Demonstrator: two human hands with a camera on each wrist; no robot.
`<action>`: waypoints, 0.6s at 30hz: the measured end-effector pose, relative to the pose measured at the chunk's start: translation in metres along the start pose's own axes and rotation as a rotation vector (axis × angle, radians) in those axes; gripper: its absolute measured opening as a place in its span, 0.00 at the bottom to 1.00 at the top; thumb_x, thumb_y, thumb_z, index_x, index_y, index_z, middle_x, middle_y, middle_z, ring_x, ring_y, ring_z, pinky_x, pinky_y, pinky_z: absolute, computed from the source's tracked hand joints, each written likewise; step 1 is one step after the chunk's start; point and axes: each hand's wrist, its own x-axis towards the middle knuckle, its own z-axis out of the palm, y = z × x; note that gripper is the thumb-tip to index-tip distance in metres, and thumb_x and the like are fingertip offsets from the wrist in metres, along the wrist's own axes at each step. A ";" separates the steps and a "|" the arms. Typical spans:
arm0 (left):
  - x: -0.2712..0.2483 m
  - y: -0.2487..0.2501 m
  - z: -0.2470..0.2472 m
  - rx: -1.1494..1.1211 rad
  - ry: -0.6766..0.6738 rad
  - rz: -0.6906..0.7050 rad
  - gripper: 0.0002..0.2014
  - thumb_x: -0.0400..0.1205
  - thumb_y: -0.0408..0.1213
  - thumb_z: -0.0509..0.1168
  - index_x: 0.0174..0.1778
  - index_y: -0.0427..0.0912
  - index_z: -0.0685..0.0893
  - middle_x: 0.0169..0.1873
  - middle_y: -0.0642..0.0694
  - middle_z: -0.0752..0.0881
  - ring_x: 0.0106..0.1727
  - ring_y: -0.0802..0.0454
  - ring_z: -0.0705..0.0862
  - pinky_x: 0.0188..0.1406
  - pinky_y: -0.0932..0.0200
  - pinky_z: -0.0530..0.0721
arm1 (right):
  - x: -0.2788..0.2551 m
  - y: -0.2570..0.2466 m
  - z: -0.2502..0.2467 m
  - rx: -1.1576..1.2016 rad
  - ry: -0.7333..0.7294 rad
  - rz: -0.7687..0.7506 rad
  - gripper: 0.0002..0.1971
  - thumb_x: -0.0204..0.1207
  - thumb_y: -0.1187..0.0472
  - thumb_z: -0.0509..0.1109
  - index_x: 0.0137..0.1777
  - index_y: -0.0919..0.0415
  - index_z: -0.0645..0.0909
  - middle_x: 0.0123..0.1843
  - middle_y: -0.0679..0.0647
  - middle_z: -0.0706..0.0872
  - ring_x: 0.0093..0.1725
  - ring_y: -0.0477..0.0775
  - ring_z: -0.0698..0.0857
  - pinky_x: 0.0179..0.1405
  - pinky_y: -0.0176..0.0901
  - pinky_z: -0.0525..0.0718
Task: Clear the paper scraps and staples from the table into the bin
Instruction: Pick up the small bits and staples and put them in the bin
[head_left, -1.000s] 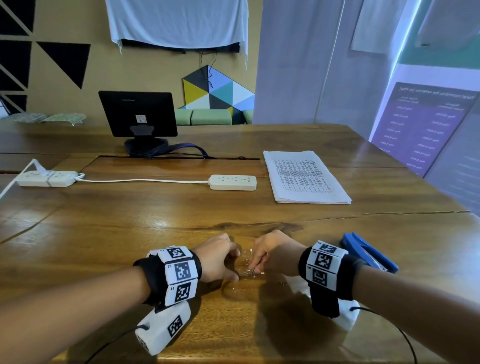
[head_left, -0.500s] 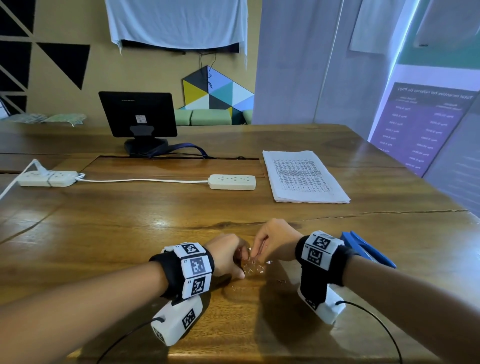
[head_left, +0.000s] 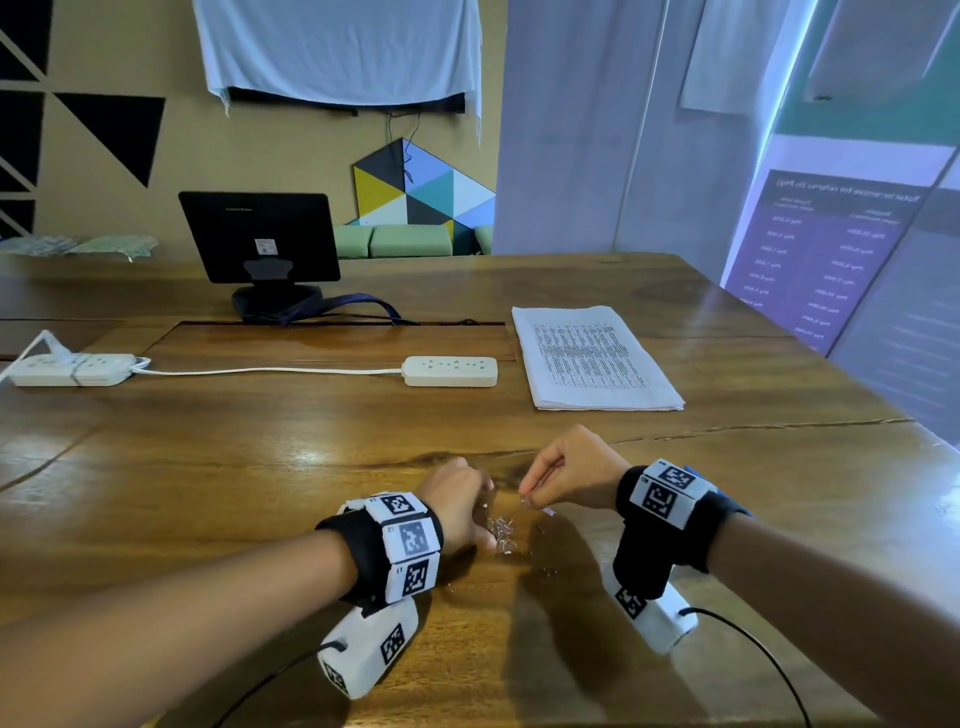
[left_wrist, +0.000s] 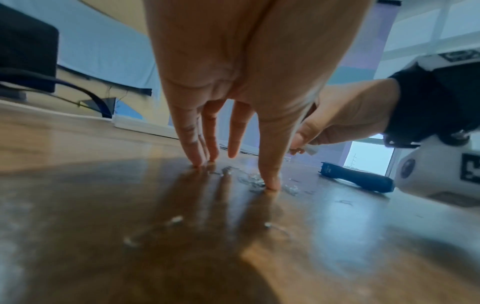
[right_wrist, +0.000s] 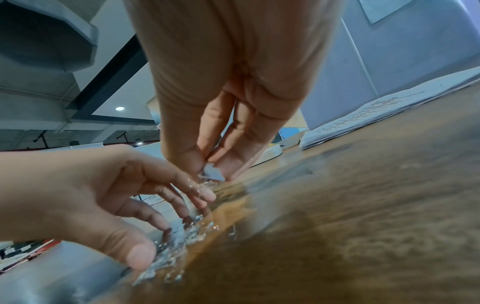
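Over staples (head_left: 501, 530), right hand (head_left: 571, 470) pinching scrap (right_wrist: 213, 173)

Nothing can be read with certainty: the purple wall poster (head_left: 826, 254) at two o'clock shows mirrored, blurred lettering, and the white printed paper stack (head_left: 592, 358) at one o'clock only illegible table rows

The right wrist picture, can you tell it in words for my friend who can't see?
The right hand pinches a small paper scrap just above a wooden table. Beside it, the left hand touches a pile of staples with straight fingers.
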 end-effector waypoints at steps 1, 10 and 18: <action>-0.001 0.001 0.002 0.022 -0.004 0.020 0.27 0.74 0.45 0.73 0.69 0.45 0.77 0.64 0.45 0.76 0.67 0.47 0.75 0.66 0.54 0.76 | 0.000 0.001 0.000 -0.006 0.007 0.002 0.10 0.58 0.66 0.81 0.26 0.49 0.88 0.30 0.53 0.90 0.32 0.45 0.83 0.42 0.42 0.85; -0.010 0.012 0.019 0.004 0.002 0.178 0.17 0.80 0.42 0.65 0.66 0.47 0.81 0.68 0.49 0.76 0.71 0.51 0.73 0.70 0.54 0.73 | -0.006 0.007 -0.011 -0.010 0.062 0.032 0.10 0.60 0.67 0.80 0.29 0.50 0.88 0.19 0.40 0.84 0.18 0.33 0.77 0.21 0.22 0.72; -0.006 0.018 0.010 -0.041 0.070 0.184 0.08 0.80 0.33 0.66 0.51 0.40 0.89 0.53 0.46 0.88 0.56 0.51 0.84 0.52 0.65 0.76 | -0.012 0.011 -0.008 -0.004 0.067 0.036 0.10 0.60 0.67 0.80 0.28 0.50 0.88 0.23 0.42 0.86 0.22 0.32 0.80 0.27 0.24 0.76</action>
